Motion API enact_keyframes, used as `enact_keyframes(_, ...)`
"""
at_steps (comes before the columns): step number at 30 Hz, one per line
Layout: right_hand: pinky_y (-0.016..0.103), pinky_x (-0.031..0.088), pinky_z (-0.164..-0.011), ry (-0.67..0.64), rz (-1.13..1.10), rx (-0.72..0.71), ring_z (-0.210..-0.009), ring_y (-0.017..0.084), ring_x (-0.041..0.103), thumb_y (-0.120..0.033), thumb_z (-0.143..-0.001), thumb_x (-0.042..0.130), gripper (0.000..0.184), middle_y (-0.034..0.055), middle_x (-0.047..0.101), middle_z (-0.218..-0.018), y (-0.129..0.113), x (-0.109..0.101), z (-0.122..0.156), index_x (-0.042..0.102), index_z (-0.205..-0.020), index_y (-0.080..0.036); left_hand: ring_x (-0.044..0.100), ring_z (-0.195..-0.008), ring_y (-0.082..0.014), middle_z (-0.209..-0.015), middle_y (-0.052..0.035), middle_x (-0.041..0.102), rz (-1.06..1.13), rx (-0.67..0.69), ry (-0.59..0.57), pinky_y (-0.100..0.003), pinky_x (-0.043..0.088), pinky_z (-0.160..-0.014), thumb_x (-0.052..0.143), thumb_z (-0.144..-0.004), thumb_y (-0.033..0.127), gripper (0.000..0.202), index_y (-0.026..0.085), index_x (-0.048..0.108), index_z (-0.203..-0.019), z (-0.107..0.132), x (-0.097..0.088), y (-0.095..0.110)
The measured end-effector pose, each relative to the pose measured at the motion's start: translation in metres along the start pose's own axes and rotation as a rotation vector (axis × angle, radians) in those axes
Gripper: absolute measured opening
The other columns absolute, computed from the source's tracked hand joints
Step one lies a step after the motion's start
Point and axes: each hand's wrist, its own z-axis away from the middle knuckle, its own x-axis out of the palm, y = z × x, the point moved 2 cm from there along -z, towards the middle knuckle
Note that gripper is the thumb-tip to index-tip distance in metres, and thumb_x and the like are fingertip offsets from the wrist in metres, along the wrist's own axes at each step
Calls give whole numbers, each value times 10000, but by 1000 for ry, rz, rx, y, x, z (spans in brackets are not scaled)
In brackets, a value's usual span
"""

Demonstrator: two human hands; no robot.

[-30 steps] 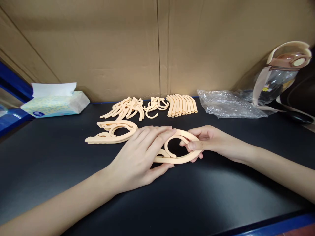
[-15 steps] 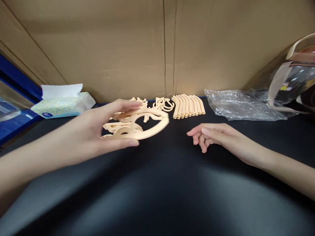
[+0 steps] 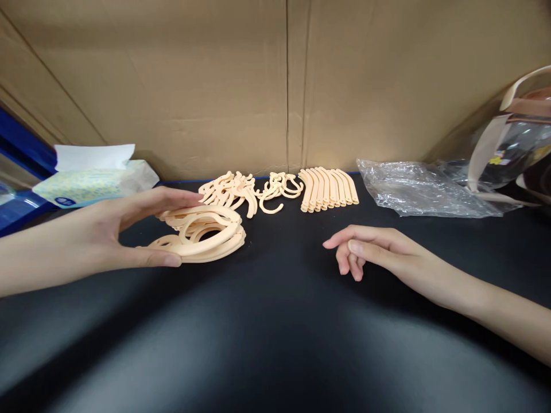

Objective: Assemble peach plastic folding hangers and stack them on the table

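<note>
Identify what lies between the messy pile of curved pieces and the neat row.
A small heap of hooks lies between pile and row in the head view.

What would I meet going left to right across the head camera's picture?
Tissues → folded hangers → hooks → curved bars → plastic bag → bottle.

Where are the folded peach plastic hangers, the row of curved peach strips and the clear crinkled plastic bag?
Folded peach plastic hangers [image 3: 210,244]: head view, top one's near side.
Row of curved peach strips [image 3: 329,189]: head view, middle strips.
Clear crinkled plastic bag [image 3: 419,188]: head view, its crinkled middle.
</note>
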Motion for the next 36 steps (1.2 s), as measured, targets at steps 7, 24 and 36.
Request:
enact_keyframes(7,280,462,-706,-12,12,15,-705,133,571,-469,-958,535,318,12,648,-813,-1,0,-1,677,-1086,-216,675,-1055,-271,-1292,-13,651,-22,-77,-61,-521,509,-950,683,-753,660,691,311,546,-1334,-3,3,1)
enact_keyframes(24,259,458,-705,-24,29,47,-712,120,571,-461,-941,573,277,-5,651,-815,0,0,0,692,-1050,-236,677,-1067,-264,-1273,-18,669,-65,-60,-84,-467,526,-924,665,-797,621,718,276,475,-1398,-2,9,3)
enact_keyframes(36,222,455,-699,-48,48,38,-704,90,566,-437,-952,568,240,-25,650,-806,-1,0,0,702,-1027,-251,599,-1189,-271,-1345,21,596,-19,-217,-216,-412,414,-1070,623,-728,701,852,345,362,-1458,-2,12,-3)
